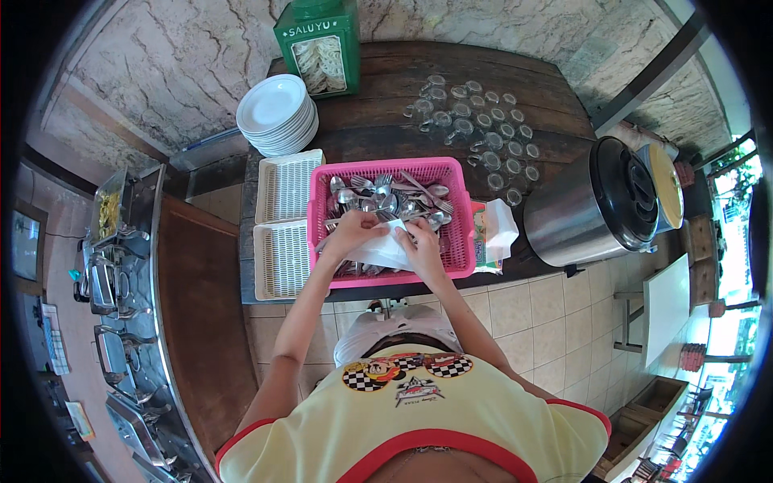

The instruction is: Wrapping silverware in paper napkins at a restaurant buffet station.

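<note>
A white paper napkin (386, 249) is spread over the middle of a pink plastic basket (468, 241) full of metal spoons and forks (386, 196). My left hand (355, 232) pinches the napkin's upper edge on the left, fingertips close together. On the right, my right hand (423, 243) grips the same paper between thumb and fingers. The two hands are a short gap apart, just above the cutlery. Whether any cutlery lies inside the paper is hidden. Against the basket's right side sits a printed plastic pack (481, 241) with white napkins (502, 228) on it.
Two cream plastic baskets (291, 184) stand left of the pink one on the dark wooden table (374, 121). Behind them are stacked white plates (275, 108) and a green cracker tin (320, 48). Several glass mugs (492, 142) and a steel drink urn (580, 208) occupy the right.
</note>
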Action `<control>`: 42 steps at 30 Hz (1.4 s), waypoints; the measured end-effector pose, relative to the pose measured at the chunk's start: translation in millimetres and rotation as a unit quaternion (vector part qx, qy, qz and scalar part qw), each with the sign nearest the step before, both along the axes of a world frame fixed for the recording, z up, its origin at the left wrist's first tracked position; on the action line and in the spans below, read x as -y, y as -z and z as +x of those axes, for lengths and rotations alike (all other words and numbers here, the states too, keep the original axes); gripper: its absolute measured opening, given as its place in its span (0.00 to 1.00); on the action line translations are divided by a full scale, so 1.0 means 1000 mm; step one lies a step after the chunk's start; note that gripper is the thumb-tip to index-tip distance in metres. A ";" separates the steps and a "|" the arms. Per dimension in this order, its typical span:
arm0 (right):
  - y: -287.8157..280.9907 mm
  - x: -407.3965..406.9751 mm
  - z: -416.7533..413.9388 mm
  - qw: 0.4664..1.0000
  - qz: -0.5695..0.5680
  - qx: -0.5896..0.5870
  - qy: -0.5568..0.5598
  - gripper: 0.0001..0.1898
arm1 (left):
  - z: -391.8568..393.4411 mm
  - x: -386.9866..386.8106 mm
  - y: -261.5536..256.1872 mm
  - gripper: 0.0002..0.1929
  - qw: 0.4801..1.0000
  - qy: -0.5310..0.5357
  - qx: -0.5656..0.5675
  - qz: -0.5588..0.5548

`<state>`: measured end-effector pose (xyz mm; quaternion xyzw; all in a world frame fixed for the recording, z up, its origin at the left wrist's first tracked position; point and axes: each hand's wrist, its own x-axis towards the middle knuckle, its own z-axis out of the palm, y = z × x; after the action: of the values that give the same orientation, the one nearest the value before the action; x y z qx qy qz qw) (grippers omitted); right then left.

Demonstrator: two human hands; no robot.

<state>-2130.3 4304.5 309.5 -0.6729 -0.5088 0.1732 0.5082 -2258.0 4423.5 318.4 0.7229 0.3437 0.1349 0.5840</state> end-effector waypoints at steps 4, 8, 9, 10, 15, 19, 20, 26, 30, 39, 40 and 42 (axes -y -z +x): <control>0.000 0.000 -0.007 0.998 0.000 0.058 0.027 0.09 | -0.004 0.005 0.004 0.14 1.000 -0.013 -0.003 0.011; 0.006 -0.006 -0.008 0.997 0.013 0.055 0.047 0.09 | -0.003 0.005 -0.001 0.13 0.999 -0.037 -0.008 0.036; 0.009 -0.009 -0.007 0.997 0.014 0.056 0.047 0.09 | -0.003 0.004 0.000 0.13 0.998 -0.037 -0.007 0.056; 0.011 -0.012 -0.007 0.997 0.010 0.055 0.051 0.09 | -0.001 0.002 0.001 0.13 0.998 -0.037 -0.007 0.057; 0.024 -0.029 -0.008 0.995 0.018 0.050 0.087 0.09 | 0.007 -0.001 0.000 0.15 0.984 -0.044 -0.019 0.171; 0.030 -0.028 -0.004 0.995 0.010 -0.048 0.084 0.10 | 0.011 0.005 -0.022 0.15 0.982 -0.036 -0.052 0.177; 0.027 -0.026 -0.006 0.989 -0.012 -0.133 0.057 0.10 | 0.010 0.007 -0.020 0.18 0.995 -0.042 -0.018 0.086; -0.018 -0.010 -0.010 0.868 -0.050 -0.493 0.041 0.10 | 0.009 0.024 -0.067 0.31 0.986 -0.062 0.017 -0.154; -0.021 -0.012 -0.010 0.833 -0.051 -0.550 0.032 0.08 | 0.000 0.029 -0.027 0.28 0.964 -0.121 0.158 -0.178; -0.020 -0.015 -0.026 0.840 -0.008 -0.543 0.007 0.16 | 0.006 0.030 -0.005 0.11 0.961 -0.148 0.198 0.124; -0.019 -0.015 -0.026 0.831 -0.004 -0.557 0.009 0.17 | 0.011 0.036 -0.008 0.11 0.962 -0.146 0.197 0.123; -0.018 -0.016 -0.024 0.831 -0.008 -0.557 0.006 0.17 | 0.018 0.047 -0.021 0.07 0.906 -0.272 0.313 -0.081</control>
<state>-2154.7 4320.7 327.7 -0.4696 -0.1345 0.5198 0.7008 -2240.1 4376.5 339.5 0.4718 0.3364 0.4794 0.6590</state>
